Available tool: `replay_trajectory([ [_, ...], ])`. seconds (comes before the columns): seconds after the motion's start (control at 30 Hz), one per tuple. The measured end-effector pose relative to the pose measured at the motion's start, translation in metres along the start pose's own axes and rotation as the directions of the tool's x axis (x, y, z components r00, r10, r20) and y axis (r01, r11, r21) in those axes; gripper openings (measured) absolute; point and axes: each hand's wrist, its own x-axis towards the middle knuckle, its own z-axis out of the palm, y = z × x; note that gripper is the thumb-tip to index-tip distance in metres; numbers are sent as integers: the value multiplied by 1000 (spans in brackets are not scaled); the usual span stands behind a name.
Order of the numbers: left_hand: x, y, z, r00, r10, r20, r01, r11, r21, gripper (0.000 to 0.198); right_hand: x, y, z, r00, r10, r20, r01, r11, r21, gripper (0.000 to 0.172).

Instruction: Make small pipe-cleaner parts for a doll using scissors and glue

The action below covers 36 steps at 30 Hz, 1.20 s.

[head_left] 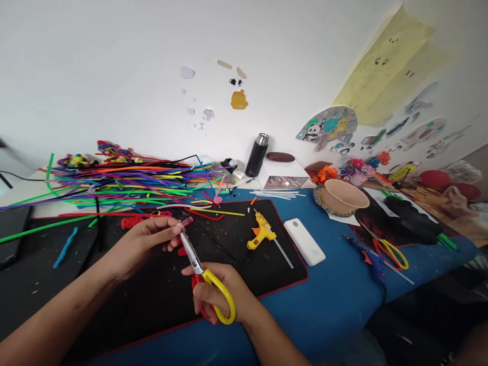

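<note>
My right hand (219,290) grips a pair of scissors (195,264) with one yellow and one red handle loop. The blades point up and away, their tips at the fingers of my left hand (154,234). Between that hand's thumb and fingers is pinched a small reddish-pink strip (187,221), whose exact kind I cannot make out. Below the hands lies a black mat (152,305) with a red edge. Red fuzzy pieces (131,221) rest on it beside my left hand, and others are partly hidden behind the scissors.
A yellow glue gun (262,231) and a white power bank (304,242) lie to the right. Many coloured pipe cleaners (133,180) are heaped at the back left. A black flask (256,156) stands by the wall. Farther right are a bowl (345,195) and a blue glue gun (369,259).
</note>
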Motion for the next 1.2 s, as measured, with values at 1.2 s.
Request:
replay_trajectory([
  [1.2,26,-27,-28,955,293,54,-157,341,927,16,49,-43,-10,968,-141,-206,163,982,91,61],
])
